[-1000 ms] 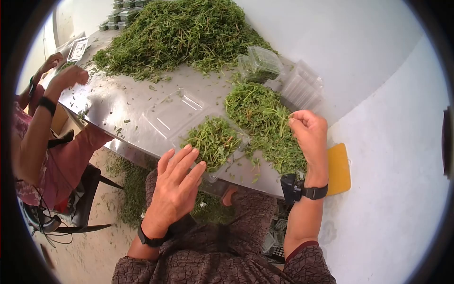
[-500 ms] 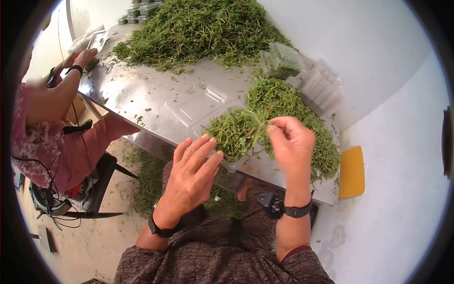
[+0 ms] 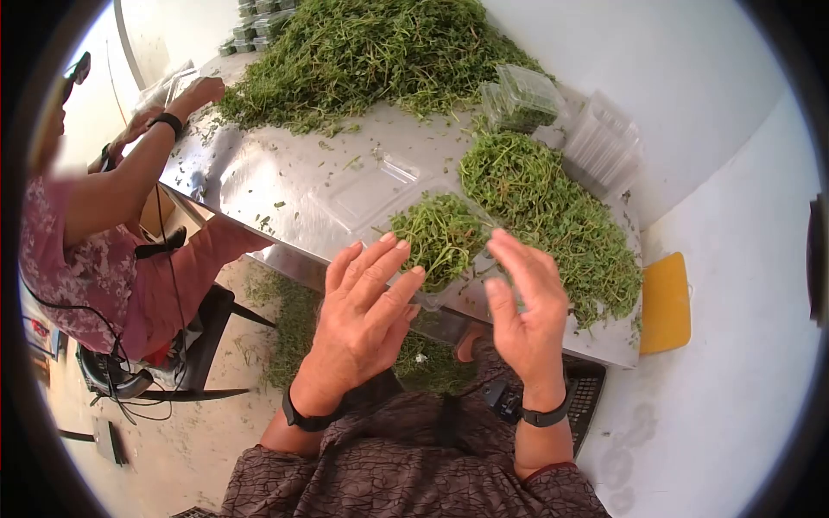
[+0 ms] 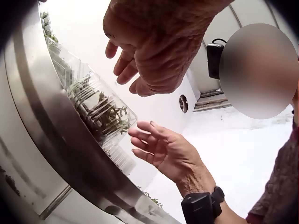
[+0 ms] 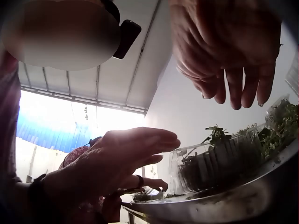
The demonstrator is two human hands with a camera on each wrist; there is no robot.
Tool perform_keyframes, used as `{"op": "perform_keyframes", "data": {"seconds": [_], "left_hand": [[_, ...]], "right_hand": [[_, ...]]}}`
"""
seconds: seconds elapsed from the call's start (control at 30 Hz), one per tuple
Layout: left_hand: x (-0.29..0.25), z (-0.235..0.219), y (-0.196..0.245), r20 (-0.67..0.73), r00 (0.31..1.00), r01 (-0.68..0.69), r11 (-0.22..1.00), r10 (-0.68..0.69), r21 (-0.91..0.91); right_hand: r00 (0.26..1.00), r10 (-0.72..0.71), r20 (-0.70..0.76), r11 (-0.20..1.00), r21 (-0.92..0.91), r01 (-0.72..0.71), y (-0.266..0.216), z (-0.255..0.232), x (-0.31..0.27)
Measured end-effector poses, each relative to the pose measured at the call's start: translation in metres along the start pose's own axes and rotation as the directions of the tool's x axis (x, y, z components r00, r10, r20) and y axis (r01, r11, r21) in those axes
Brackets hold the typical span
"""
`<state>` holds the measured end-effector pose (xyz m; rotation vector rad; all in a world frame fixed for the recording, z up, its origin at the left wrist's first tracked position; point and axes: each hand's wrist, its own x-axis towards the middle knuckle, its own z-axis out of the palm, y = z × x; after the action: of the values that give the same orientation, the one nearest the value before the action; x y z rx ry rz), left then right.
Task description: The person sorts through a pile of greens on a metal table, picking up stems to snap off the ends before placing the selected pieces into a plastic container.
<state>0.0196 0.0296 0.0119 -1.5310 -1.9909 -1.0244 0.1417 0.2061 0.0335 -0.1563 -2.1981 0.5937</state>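
My left hand (image 3: 358, 298) hovers at the near left side of a clear plastic clamshell box, its fingers spread and holding nothing. Leafy green stems (image 3: 439, 235) fill the box, heaped above its rim; its clear lid (image 3: 367, 197) lies folded back flat on the table. Across from it, my right hand (image 3: 533, 306) is at the box's near right side, with thumb and fingers apart and nothing between them. In the right wrist view the box wall (image 5: 175, 169) stands below the right hand, near the table's edge.
A loose pile of greens (image 3: 561, 224) lies right of the box, with stacked clear boxes (image 3: 604, 147) behind it. A bigger heap (image 3: 371, 60) covers the back of the metal table (image 3: 259, 181). Another person (image 3: 95, 233) works at the left. A yellow board (image 3: 666, 302) leans by the wall.
My right hand brought a sprig from the loose pile over to the box and let it go; its fingers have opened. My left hand stays beside the box. The view has shifted slightly.
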Motion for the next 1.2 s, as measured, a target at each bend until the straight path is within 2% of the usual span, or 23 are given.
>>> {"op": "perform_keyframes", "data": {"seconds": [0.03,0.1,0.33,0.4,0.53,0.6,0.83,1.0,1.1,1.13,1.2], "left_hand": [[0.001,0.003,0.001,0.018,1.0,-0.002,1.0,0.002,-0.008],[0.005,0.006,0.006,0.042,0.999,-0.006,1.0,0.006,0.002],[0.021,0.013,0.011,0.125,0.992,-0.005,1.0,0.003,0.022],[0.025,0.014,0.013,0.147,0.987,0.06,0.998,-0.06,0.003],[0.031,0.022,0.013,0.188,0.98,0.062,0.998,-0.065,0.026],[0.032,0.026,0.013,0.22,0.971,0.1,0.995,-0.092,-0.026],[0.038,0.026,0.012,0.273,0.961,0.062,0.997,-0.049,-0.041],[0.043,0.022,0.009,0.38,0.924,0.053,0.998,-0.034,-0.042],[0.046,0.016,0.012,0.355,0.932,0.111,0.99,-0.074,-0.086],[0.044,0.015,0.01,0.351,0.933,0.113,0.99,-0.076,-0.086],[0.04,0.01,0.006,0.262,0.962,0.102,0.991,-0.077,-0.082]], "right_hand": [[1.0,0.005,-0.009,1.0,0.006,-0.005,-0.003,0.001,0.0],[0.991,-0.101,0.088,0.993,-0.056,0.106,-0.006,0.003,0.0],[0.985,-0.095,0.146,0.989,-0.099,0.11,-0.005,0.009,-0.011],[0.988,-0.098,0.12,0.991,-0.084,0.108,-0.004,0.008,-0.012],[0.996,-0.085,0.039,0.996,-0.033,0.087,0.0,0.007,-0.018],[0.998,-0.06,0.019,0.998,-0.023,0.061,0.006,0.005,-0.021],[1.0,-0.014,-0.002,1.0,0.019,0.014,0.013,0.007,-0.029],[1.0,0.011,-0.009,0.999,0.045,-0.011,0.016,0.004,-0.027],[1.0,0.004,-0.026,0.999,0.052,-0.003,0.016,-0.001,-0.019],[0.999,-0.038,-0.018,0.998,0.044,0.039,0.016,-0.002,-0.017],[0.997,-0.075,-0.002,0.996,0.037,0.075,0.014,-0.003,-0.013]]}}
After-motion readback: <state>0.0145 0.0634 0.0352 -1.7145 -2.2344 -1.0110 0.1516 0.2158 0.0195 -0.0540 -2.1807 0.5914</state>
